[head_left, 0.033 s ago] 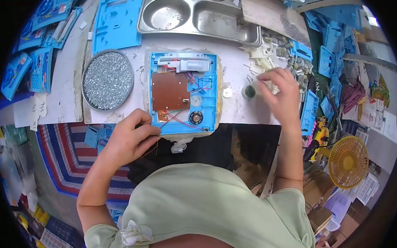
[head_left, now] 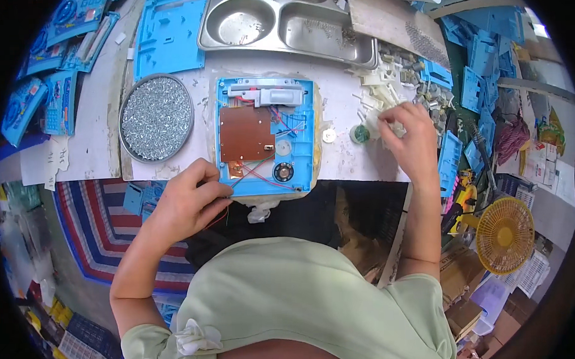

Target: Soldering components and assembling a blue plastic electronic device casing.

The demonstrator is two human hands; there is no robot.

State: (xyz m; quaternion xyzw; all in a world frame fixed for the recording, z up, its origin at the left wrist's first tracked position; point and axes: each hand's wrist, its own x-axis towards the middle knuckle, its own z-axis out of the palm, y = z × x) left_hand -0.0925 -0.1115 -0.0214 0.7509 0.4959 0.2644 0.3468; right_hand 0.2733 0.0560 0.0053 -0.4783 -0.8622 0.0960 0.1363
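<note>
In front of me an open blue plastic case (head_left: 304, 160) lies on a pale pad. It holds a brown circuit board (head_left: 245, 133), a grey battery compartment (head_left: 278, 95), a small round black speaker (head_left: 283, 172) and thin coloured wires. At the case's near left corner, my left hand (head_left: 196, 198) is closed on thin wires (head_left: 227, 214) that hang past the edge. My right hand (head_left: 414, 137) is off to the right, thumb and fingers pinched together beside a small round green-topped container (head_left: 360, 134). Whatever those fingertips hold is too small to make out.
A round dish of small metal screws (head_left: 156, 117) stands left of the case. Behind it are a steel compartment tray (head_left: 323, 29) and a blue panel (head_left: 170, 31). White plastic parts (head_left: 380, 91) are heaped to the right. A yellow fan (head_left: 505, 234) stands at lower right.
My right hand has shifted slightly right and down, away from the green-topped container. The left hand stays at the case's corner.
</note>
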